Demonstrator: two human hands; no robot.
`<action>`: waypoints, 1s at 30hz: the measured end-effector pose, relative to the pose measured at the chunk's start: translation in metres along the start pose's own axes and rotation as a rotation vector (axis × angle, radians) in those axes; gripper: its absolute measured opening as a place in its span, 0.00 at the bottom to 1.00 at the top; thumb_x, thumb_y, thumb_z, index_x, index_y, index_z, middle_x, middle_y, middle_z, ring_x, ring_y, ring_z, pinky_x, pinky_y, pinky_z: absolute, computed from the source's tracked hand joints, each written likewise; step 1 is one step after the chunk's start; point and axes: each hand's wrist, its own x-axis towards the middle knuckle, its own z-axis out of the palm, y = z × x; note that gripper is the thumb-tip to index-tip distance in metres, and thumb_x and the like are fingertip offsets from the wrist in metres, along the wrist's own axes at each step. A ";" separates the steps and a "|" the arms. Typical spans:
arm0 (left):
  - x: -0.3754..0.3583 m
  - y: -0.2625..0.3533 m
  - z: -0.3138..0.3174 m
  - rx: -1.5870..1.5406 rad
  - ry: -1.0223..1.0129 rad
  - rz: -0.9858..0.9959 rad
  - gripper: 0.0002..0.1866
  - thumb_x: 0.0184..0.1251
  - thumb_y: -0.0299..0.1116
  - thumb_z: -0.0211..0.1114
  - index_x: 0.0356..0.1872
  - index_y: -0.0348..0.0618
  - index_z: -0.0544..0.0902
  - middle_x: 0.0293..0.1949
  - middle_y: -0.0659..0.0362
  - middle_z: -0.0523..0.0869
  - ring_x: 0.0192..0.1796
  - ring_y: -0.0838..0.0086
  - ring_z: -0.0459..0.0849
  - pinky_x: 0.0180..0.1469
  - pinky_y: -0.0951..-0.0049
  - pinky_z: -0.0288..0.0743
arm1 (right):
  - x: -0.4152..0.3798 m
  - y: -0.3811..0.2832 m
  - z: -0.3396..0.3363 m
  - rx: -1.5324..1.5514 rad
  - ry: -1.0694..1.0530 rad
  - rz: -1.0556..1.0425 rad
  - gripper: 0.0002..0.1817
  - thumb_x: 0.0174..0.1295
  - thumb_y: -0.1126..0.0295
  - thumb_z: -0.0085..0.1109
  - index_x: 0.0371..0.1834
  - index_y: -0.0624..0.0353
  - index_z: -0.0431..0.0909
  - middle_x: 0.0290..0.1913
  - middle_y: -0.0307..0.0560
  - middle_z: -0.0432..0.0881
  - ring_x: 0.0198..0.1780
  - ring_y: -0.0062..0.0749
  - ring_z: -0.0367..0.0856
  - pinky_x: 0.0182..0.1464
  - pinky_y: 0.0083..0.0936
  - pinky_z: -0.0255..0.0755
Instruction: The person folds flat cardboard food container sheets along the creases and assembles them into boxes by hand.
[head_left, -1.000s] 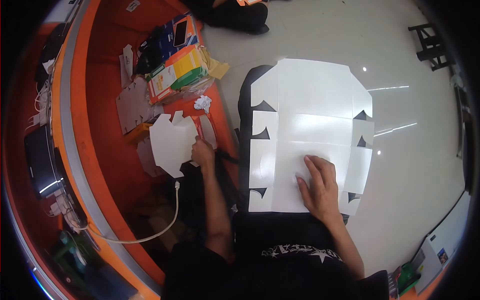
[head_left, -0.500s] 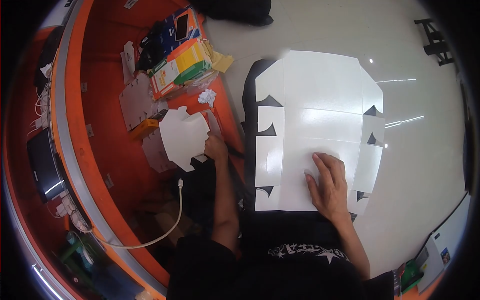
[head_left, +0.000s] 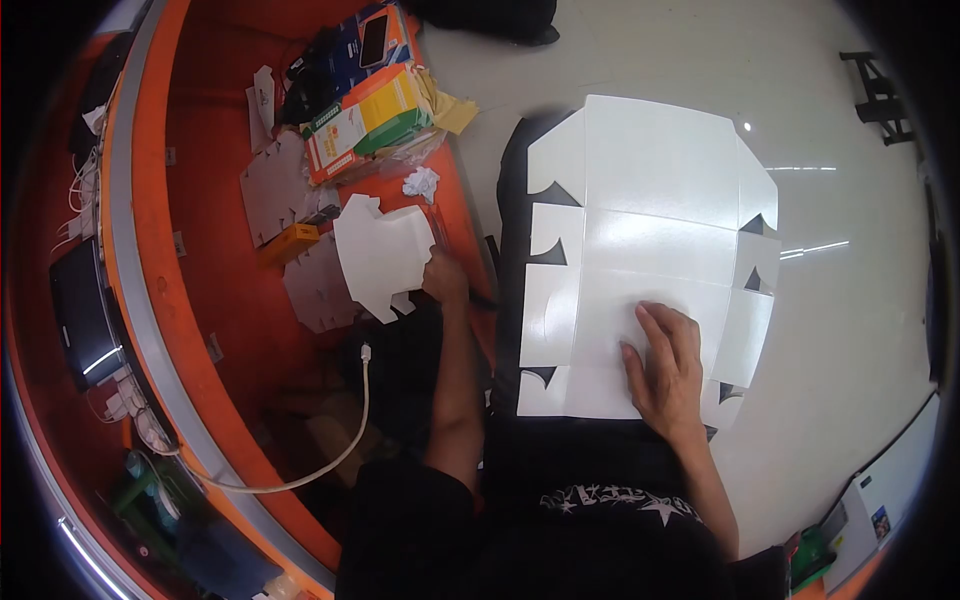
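Observation:
A large white die-cut cardboard sheet [head_left: 655, 240] with creases and notched side flaps lies spread over my lap. My right hand [head_left: 668, 378] rests on its lower right part, fingers bent a little and apart, gripping nothing. Off to the left, my left hand [head_left: 443, 275] is closed on the right edge of a smaller white cut cardboard piece [head_left: 380, 250], held tilted above the orange surface. The fingertips of that hand are partly hidden.
On the orange shelf [head_left: 462, 215] are a crumpled paper ball [head_left: 421, 184], colourful boxes [head_left: 365, 125], a phone [head_left: 374, 40] and a small orange-yellow box [head_left: 291, 244]. A white cable [head_left: 362, 400] hangs near my left arm. Pale tiled floor [head_left: 840, 330] lies to the right.
My left hand has shifted slightly up and right with the smaller cardboard piece, which has turned a little. My right hand still rests on the large sheet; the view has moved slightly.

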 end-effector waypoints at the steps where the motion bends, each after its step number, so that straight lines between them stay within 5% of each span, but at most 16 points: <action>1: 0.000 0.001 0.000 -0.008 -0.007 -0.005 0.08 0.68 0.32 0.56 0.40 0.38 0.79 0.31 0.43 0.88 0.36 0.46 0.89 0.38 0.47 0.83 | 0.000 0.000 0.000 -0.002 -0.002 0.001 0.25 0.58 0.76 0.66 0.61 0.62 0.75 0.57 0.52 0.77 0.56 0.50 0.76 0.55 0.40 0.75; 30: 0.005 -0.003 0.015 -0.041 0.034 -0.027 0.07 0.69 0.30 0.55 0.41 0.38 0.77 0.30 0.44 0.87 0.35 0.47 0.89 0.35 0.48 0.82 | 0.001 -0.002 0.002 -0.033 -0.012 0.019 0.26 0.58 0.78 0.66 0.62 0.62 0.74 0.57 0.53 0.77 0.57 0.51 0.75 0.56 0.40 0.74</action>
